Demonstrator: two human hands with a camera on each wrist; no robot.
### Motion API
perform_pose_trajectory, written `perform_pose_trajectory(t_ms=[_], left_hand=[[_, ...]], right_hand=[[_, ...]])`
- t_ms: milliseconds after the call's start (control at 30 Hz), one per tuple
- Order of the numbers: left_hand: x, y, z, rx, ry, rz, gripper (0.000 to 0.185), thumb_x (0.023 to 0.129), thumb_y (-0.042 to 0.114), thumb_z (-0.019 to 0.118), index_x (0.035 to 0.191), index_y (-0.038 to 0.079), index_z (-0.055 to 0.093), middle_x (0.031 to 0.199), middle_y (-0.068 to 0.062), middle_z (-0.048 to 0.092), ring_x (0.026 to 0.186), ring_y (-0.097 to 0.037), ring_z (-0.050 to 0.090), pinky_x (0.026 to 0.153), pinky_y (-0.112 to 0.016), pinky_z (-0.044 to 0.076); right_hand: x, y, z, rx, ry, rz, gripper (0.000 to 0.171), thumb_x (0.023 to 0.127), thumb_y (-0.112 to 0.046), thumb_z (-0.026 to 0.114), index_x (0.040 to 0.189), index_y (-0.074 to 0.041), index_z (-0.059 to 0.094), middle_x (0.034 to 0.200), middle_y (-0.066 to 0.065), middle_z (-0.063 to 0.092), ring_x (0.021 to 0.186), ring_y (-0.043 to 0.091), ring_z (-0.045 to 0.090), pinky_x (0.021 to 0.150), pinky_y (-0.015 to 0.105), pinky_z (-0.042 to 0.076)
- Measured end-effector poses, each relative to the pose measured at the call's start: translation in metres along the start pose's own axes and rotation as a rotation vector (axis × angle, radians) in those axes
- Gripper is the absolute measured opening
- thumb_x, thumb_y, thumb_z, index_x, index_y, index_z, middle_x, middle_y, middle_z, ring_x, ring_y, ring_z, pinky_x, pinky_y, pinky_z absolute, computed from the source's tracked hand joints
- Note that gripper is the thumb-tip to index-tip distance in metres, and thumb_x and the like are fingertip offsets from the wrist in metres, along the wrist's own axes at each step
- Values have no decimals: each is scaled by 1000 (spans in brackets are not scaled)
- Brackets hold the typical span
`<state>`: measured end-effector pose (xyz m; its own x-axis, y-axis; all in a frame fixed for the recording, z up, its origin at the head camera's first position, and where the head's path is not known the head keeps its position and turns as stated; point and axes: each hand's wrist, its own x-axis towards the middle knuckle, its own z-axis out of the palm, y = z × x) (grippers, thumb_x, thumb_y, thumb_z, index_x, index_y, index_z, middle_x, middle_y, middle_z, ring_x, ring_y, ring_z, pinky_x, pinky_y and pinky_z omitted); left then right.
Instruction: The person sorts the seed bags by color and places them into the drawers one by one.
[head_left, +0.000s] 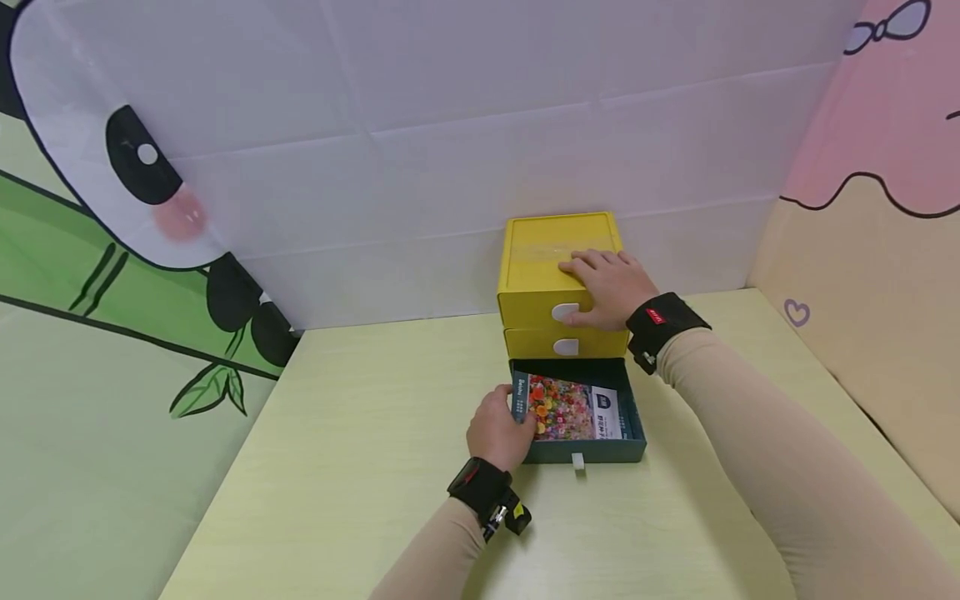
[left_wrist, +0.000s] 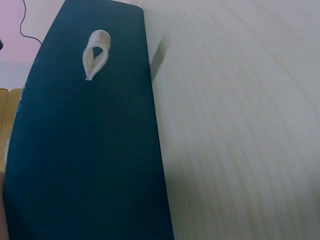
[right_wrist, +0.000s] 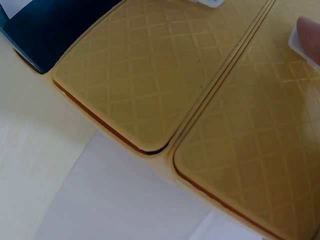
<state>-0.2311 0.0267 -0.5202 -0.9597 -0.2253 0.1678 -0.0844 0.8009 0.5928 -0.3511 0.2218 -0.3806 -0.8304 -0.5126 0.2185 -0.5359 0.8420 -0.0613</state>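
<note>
The left hand [head_left: 498, 432] holds with curled fingers the flower-printed packet [head_left: 572, 407] lying in the open dark drawer [head_left: 592, 451] on the bench [head_left: 360, 467], while the right hand [head_left: 606, 287] rests flat, fingers relaxed, on the yellow 2-drawer box [head_left: 558, 258], so the packet seems just being placed or lifted.

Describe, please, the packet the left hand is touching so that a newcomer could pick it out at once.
Against the white back wall stands a yellow drawer unit; its bottom drawer, dark teal, is pulled out onto the table. Inside lies a flat packet, its edge held by the left hand. Its bright multicoloured flower picture sets it apart from the plain box.
</note>
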Motion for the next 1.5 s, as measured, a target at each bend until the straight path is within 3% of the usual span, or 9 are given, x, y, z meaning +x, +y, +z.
perform_pose_trajectory(t_ms=[533, 833, 1033, 1167, 1233, 1300, 1367, 1500], left_hand=[[-1, -5, 4, 130, 109, 161, 40, 83, 41, 73, 103, 7, 75, 78, -2, 44, 63, -15, 39, 49, -25, 31], [-1, -5, 6, 140, 167, 193, 26, 84, 33, 73, 90, 8, 76, 77, -2, 46, 66, -15, 43, 51, -25, 37], [-3, -8, 3, 118, 276, 328, 17, 84, 26, 73, 84, 9, 74, 76, -2, 48, 65, -15, 46, 50, -26, 41], [-16, -3, -6, 36, 328, 404, 13, 86, 24, 69, 82, 11, 69, 73, 1, 50, 62, -13, 48, 50, -25, 40], [-26, 1, -11, -49, 291, 395, 13, 88, 23, 68, 79, 14, 66, 68, 4, 49, 58, -10, 46, 48, -23, 37], [-38, 4, -15, -171, 204, 345, 16, 90, 23, 66, 77, 15, 65, 61, 6, 47, 53, -8, 42, 47, -22, 33], [-49, 7, -16, -296, 96, 259, 20, 92, 24, 65, 76, 14, 67, 57, 8, 46, 50, -7, 40, 47, -22, 31], [-69, 10, -12, -541, -163, 12, 29, 95, 29, 61, 78, 7, 72, 55, 5, 54, 48, -9, 45, 46, -24, 35]], right_hand=[[1, 0, -1, -8, -5, 0, 87, 78, -56, 73, 146, -14, 39, 150, 15, 34, 136, 39, 32, 110, 60, 17], [2, 0, -1, -11, -9, 0, 87, 77, -56, 72, 146, -14, 39, 151, 14, 34, 136, 38, 31, 110, 60, 17], [2, 1, -1, -8, -8, -4, 87, 77, -55, 73, 146, -15, 39, 151, 14, 34, 136, 38, 31, 110, 60, 17], [1, 1, -1, -2, -18, 0, 87, 78, -55, 73, 147, -15, 39, 151, 14, 33, 137, 38, 30, 110, 59, 17], [1, 1, -1, -1, -23, 5, 87, 78, -55, 72, 147, -15, 38, 152, 14, 33, 137, 38, 30, 110, 59, 16], [1, 0, -1, -2, -28, 9, 87, 78, -55, 72, 147, -15, 38, 152, 14, 32, 137, 38, 29, 111, 59, 15], [1, -1, -1, -2, -29, 10, 87, 78, -55, 72, 147, -15, 38, 152, 14, 32, 137, 39, 29, 111, 59, 15], [1, 0, 0, -1, -27, -1, 87, 79, -55, 72, 147, -14, 37, 152, 15, 32, 137, 39, 29, 111, 59, 15]])
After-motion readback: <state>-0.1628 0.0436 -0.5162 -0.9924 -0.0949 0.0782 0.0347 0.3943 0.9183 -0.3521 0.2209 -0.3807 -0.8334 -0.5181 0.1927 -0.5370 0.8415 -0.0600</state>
